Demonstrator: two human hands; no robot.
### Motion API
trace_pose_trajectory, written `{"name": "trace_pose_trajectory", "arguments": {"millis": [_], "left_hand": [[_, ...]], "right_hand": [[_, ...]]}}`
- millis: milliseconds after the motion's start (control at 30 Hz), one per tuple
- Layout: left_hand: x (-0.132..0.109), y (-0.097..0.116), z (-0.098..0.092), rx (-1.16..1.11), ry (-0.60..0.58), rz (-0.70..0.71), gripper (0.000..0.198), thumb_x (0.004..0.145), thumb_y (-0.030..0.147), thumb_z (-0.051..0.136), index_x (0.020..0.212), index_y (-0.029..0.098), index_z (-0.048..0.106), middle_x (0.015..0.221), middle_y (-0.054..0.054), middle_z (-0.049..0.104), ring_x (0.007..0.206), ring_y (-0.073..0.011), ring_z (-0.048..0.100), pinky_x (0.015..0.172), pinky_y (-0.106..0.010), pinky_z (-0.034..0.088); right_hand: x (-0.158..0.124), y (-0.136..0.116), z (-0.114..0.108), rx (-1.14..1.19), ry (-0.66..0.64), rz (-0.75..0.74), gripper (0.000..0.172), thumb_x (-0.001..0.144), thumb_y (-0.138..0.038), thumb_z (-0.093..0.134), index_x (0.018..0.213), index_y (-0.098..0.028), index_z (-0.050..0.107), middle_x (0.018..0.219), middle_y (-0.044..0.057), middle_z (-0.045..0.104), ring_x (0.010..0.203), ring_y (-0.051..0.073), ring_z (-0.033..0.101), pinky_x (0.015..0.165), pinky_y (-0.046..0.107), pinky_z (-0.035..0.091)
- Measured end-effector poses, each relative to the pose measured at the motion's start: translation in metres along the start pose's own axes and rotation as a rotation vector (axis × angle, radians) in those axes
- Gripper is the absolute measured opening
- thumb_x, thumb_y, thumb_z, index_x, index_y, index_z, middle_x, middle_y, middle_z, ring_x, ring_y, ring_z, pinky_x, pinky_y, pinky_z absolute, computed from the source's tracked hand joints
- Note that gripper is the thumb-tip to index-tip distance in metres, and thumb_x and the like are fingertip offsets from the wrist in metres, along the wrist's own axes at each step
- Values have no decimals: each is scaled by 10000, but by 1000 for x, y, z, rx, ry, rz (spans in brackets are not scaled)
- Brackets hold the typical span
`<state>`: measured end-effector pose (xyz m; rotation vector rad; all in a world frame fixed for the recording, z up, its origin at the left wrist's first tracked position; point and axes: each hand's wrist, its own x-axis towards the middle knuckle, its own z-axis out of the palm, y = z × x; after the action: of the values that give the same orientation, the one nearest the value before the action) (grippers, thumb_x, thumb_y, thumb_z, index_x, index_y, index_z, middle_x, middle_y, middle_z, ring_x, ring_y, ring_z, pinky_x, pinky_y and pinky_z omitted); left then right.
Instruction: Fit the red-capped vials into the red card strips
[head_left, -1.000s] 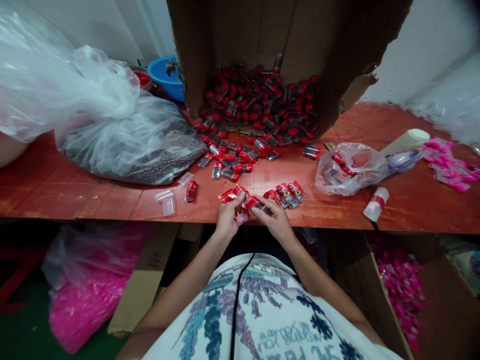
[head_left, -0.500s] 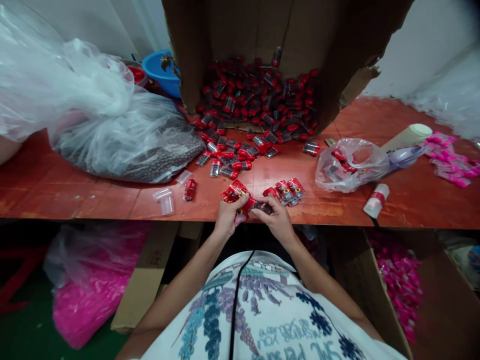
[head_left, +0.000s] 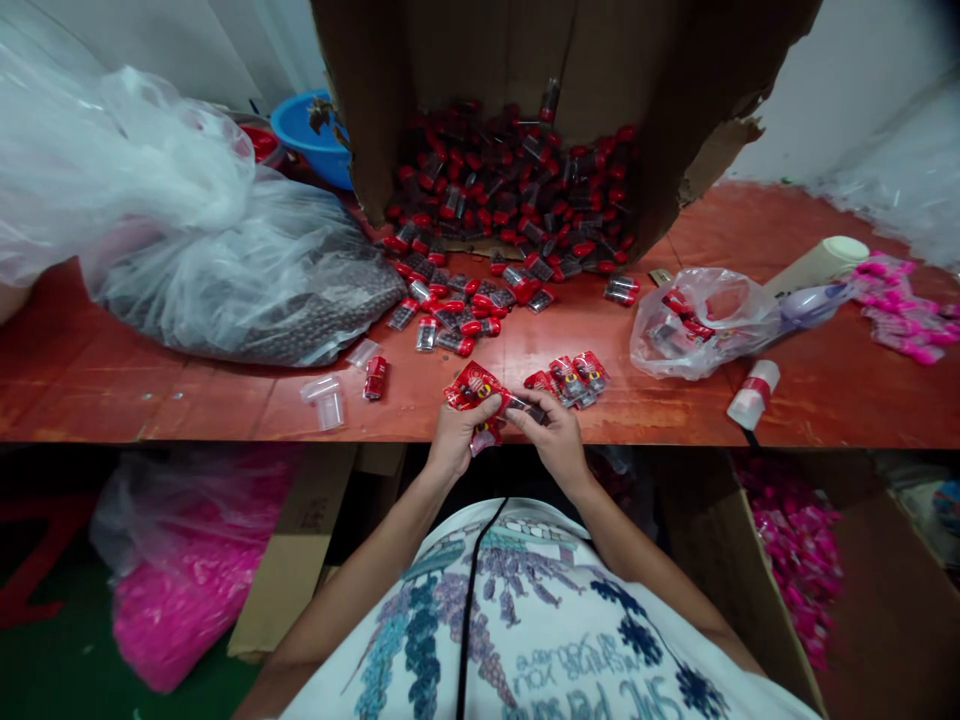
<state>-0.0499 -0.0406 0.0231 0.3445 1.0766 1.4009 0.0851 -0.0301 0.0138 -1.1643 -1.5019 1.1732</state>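
Note:
At the table's front edge, my left hand [head_left: 455,432] is closed on red printed wrappers [head_left: 472,384] with a yellow and black design. My right hand [head_left: 553,436] pinches a small clear container with dark contents [head_left: 532,408], its end against the wrappers. How far the container is inside a wrapper is hidden by my fingers. Just right of my hands lie several wrapped containers [head_left: 568,378] in a row. Beyond them, loose red-capped containers [head_left: 457,318] are scattered on the red tabletop [head_left: 247,400].
A torn cardboard box [head_left: 480,60] full of red-capped containers stands behind. At left sits a plastic bag of dark beads [head_left: 285,290], with empty clear tubes [head_left: 327,402] and a red roll [head_left: 376,378] nearby. A clear bag [head_left: 697,330] and white roll [head_left: 754,395] lie right.
The view has shifted slightly. My hands stay together over the wrappers and container, with only a small movement of the fingers.

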Motion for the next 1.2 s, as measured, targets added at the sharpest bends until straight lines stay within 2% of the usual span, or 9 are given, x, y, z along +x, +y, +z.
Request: {"name": "trace_pose_trajectory", "arguments": {"millis": [233,300,433,533,633,800,1033,1200], "left_hand": [[-3,-4,0,-5,9,16,261,510,169,833,710,130,670,691,-18,692,595,-144,632,614,-272,531],[-2,-4,-1,3,7,17,264,514,168,830,723,129,674,693,-21,694,603,-151,636,614,-272,531],[0,-3,-1,-1,2,1,296,537,191,821,797,126,695,753,-47,715,629,-167,652,623,-280,534],[-2,-6,1,-2,0,34,299,563,197,807,834,129,701,788,-55,722,658,-174,660,639,-289,537],[-4,-11,4,-1,19,85,295,565,184,803,838,132,701,795,-53,722,695,-182,668,671,-293,535],[-3,-13,1,-7,2,58,292,572,194,802,834,127,694,789,-47,718,666,-170,662,647,-287,533],[-2,-3,-3,-33,-12,40,332,544,182,819,848,130,697,806,-45,723,706,-179,668,708,-319,540],[-5,-3,-3,6,-51,52,300,567,175,806,843,123,701,798,-45,720,682,-161,660,682,-291,538]], "right_hand": [[-7,2,5,-120,53,-100,245,827,-317,599,1053,-239,648,1012,51,652,947,192,605,868,320,475],[-7,3,5,-59,57,-57,255,818,-326,610,1051,-232,649,1003,47,664,922,189,618,850,319,488],[-4,6,9,209,60,113,302,803,-349,619,1071,-208,625,1006,42,682,906,185,640,839,332,516],[-4,10,12,301,89,151,299,801,-345,624,1063,-203,612,992,43,684,893,180,645,832,336,526],[-6,15,15,219,142,118,287,811,-346,615,1062,-208,607,970,45,680,885,179,640,819,334,525],[-8,19,14,39,147,-17,252,821,-336,614,1045,-223,631,1036,51,650,952,184,614,873,335,491],[-1,9,5,-94,-40,-170,370,841,-287,597,1210,-275,571,1080,43,604,972,172,578,849,299,480],[-6,11,7,-16,49,-99,262,844,-315,592,1094,-243,615,963,31,623,835,156,589,760,287,494]]}}
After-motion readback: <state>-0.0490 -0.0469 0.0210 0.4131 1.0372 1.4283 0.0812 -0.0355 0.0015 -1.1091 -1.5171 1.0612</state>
